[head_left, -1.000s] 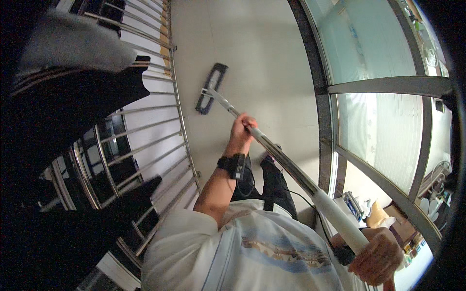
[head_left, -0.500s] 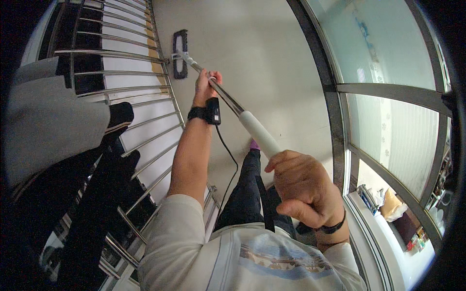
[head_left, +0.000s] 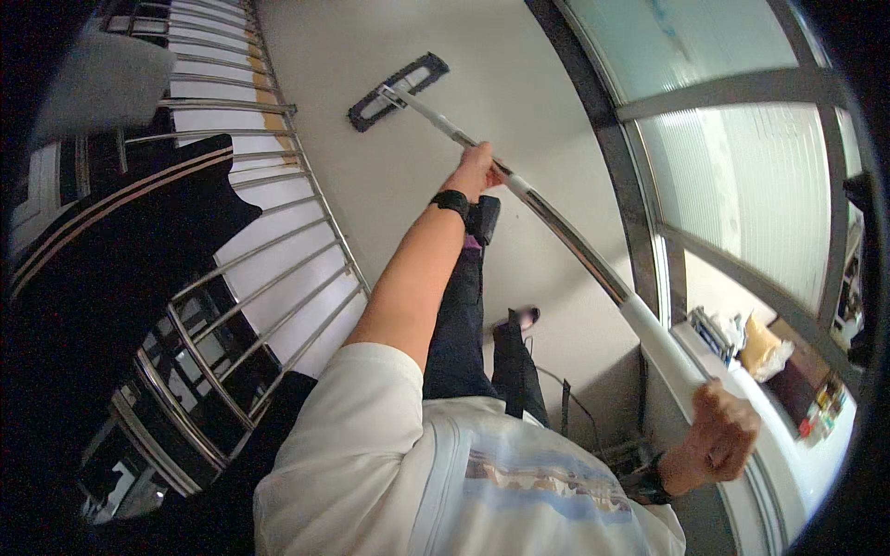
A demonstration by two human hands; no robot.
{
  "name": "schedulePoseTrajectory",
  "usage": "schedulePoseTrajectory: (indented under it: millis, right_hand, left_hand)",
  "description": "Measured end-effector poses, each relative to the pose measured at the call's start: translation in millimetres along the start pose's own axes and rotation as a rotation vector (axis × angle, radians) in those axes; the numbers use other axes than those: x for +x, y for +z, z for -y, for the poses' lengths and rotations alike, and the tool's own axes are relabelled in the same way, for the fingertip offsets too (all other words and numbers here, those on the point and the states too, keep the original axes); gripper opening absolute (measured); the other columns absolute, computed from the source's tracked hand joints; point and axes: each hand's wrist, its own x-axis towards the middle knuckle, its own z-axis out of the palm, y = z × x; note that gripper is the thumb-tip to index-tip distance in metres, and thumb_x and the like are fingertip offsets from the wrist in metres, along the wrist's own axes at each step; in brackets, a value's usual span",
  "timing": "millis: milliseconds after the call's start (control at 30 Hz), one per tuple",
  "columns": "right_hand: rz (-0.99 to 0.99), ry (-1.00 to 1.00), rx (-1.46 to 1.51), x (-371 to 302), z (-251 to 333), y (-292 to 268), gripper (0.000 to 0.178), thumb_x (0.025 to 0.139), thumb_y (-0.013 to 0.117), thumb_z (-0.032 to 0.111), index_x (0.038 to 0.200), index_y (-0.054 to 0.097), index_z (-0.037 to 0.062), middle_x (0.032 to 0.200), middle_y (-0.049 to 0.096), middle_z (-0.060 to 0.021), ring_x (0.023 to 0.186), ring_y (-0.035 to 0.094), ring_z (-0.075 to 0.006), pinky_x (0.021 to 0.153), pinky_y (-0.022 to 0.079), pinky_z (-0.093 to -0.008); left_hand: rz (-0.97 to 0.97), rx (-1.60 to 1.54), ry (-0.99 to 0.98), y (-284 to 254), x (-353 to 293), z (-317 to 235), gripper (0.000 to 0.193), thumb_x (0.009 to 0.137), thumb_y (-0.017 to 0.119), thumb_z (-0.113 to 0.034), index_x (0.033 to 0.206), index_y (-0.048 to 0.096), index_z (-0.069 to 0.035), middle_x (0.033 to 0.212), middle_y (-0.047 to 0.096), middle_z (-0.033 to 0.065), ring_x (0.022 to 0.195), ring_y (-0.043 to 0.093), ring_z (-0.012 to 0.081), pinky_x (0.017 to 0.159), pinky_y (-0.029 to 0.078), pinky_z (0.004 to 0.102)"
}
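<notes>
On pale floor beside steel railing (head_left: pixel 278 269), flat mop head (head_left: pixel 399 91) lies far forward. Left hand (head_left: pixel 475 170) clamps mid-pole (head_left: pixel 556 227), right hand (head_left: pixel 718 435) clamps white top end. Push stroke seems underway; next move probably needs pull back with even pressure.

A yellow bag-like package (head_left: pixel 758 345) sits on the white ledge (head_left: pixel 807 463) at the lower right, beside a pale crumpled wrapper (head_left: pixel 721 329). Further along the ledge, a dark brown box (head_left: pixel 795 385) stands near small colourful packets (head_left: pixel 818 412), too small to make out.

The flat mop (head_left: pixel 519 190) slanted across the view, its dark rectangular head lying flat on the pale floor (head_left: pixel 371 185), its silver-and-white handle rising rightward.
</notes>
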Motion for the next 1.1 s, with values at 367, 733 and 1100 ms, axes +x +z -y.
schedulePoseTrajectory:
  millis: [367, 733, 1100]
  right_hand:
    - [0.291, -0.227, -0.091, -264.6, 223.5, -184.4, 0.046, 0.089, 0.046, 0.041, 0.059, 0.05, 0.0066, 0.057, 0.055, -0.0046, 0.048, 0.054, -0.0137, 0.049, 0.047, -0.0266]
    - [-0.612, -0.445, -0.17, -382.1, 262.6, -212.6, 0.048, 0.09, 0.041, 0.034, 0.046, 0.036, 0.017, 0.041, 0.036, 0.0049, 0.039, 0.036, -0.0083, 0.051, 0.035, -0.0262]
    - [-0.499, -0.2, 0.251, -136.1, 62.5, -190.8, 0.041, 0.09, 0.034, 0.018, 0.049, 0.029, 0.0186, 0.041, 0.026, 0.004, 0.039, 0.027, -0.0097, 0.055, 0.034, -0.0292]
  left_hand:
    - [0.39, 0.276, -0.426, 193.2, -202.1, 390.5, 0.031, 0.089, 0.035, -0.03, 0.099, 0.039, 0.0, 0.073, 0.058, 0.0146, 0.054, 0.06, 0.0261, 0.049, 0.054, 0.0395]
    - [0.41, 0.013, -0.618, 277.0, -263.3, 480.8, 0.011, 0.082, 0.039, -0.005, 0.074, 0.042, 0.0, 0.066, 0.049, 0.0125, 0.06, 0.056, 0.0262, 0.058, 0.054, 0.0416]
    - [0.239, -0.106, -0.072, 172.1, -44.1, 181.1, 0.016, 0.083, 0.045, -0.009, 0.071, 0.051, 0.0, 0.066, 0.056, 0.0144, 0.061, 0.058, 0.0259, 0.056, 0.052, 0.0376]
